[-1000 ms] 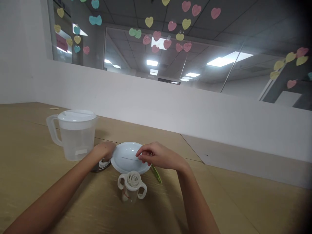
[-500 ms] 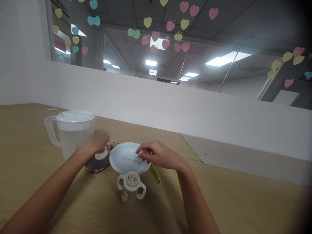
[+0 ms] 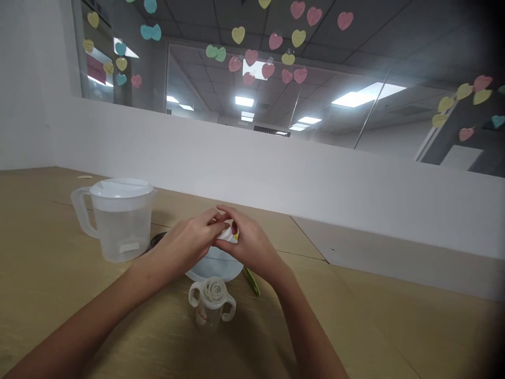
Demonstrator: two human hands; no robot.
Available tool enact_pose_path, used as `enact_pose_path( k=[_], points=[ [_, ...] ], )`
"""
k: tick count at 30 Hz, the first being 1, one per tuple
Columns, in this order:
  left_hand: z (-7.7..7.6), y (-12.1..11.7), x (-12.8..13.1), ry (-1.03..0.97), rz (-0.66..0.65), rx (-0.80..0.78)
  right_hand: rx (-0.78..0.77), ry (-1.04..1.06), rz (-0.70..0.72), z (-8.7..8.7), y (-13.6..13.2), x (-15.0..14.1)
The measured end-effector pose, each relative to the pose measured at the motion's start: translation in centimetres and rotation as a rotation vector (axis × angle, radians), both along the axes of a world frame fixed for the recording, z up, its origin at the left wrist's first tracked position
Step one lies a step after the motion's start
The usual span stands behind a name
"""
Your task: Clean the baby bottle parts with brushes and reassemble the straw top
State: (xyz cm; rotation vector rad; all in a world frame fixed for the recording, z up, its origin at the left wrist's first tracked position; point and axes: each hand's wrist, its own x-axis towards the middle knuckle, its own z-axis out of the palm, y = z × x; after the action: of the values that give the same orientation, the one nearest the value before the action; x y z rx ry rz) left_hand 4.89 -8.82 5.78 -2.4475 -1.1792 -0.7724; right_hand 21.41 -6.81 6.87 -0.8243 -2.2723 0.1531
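Above the pale blue oval bowl [image 3: 215, 268], my left hand [image 3: 193, 234] and my right hand [image 3: 252, 245] meet fingertip to fingertip. Between them they grip a small white rounded piece [image 3: 226, 232], mostly covered by the fingers, so its kind is unclear. A bit of yellow shows beside it under the right fingers. In front of the bowl stands a small clear two-handled cup [image 3: 210, 310] with a rose-shaped white top [image 3: 215, 289]. A green handle [image 3: 251, 281] lies at the bowl's right side, below my right hand.
On the left stands a translucent lidded pitcher [image 3: 124, 226]. A dark round dish [image 3: 158, 239] lies behind my left wrist, mostly hidden. A white wall [image 3: 236, 163] rises behind the wooden table [image 3: 374, 326], with a window carrying heart-shaped notes above.
My left hand has moved right from the dark dish to above the bowl, bringing the white piece. My right hand has lifted slightly and now grips it too.
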Motion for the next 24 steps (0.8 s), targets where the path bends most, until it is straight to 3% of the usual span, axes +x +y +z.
enact_pose_path(
  k=[4,9,14,17,24],
  points=[
    [-0.1,-0.4,0.1,-0.061,-0.011,0.097,0.132,0.001,-0.082,0.0,0.2,-0.1],
    [-0.2,-0.5,0.4,-0.189,-0.125,0.202,-0.053,0.023,-0.032,0.6,-0.2,0.2],
    [0.2,-0.6,0.5,-0.426,-0.289,0.274,-0.100,0.146,-0.034,0.7,-0.7,-0.1],
    [0.5,-0.7,0.4,-0.566,-0.298,0.202,-0.099,0.198,-0.015,0.7,-0.9,-0.3],
    [0.6,0.3,-0.1,-0.897,-0.426,-0.157,-0.163,0.206,0.069,1.0,-1.4,-0.1]
  ],
)
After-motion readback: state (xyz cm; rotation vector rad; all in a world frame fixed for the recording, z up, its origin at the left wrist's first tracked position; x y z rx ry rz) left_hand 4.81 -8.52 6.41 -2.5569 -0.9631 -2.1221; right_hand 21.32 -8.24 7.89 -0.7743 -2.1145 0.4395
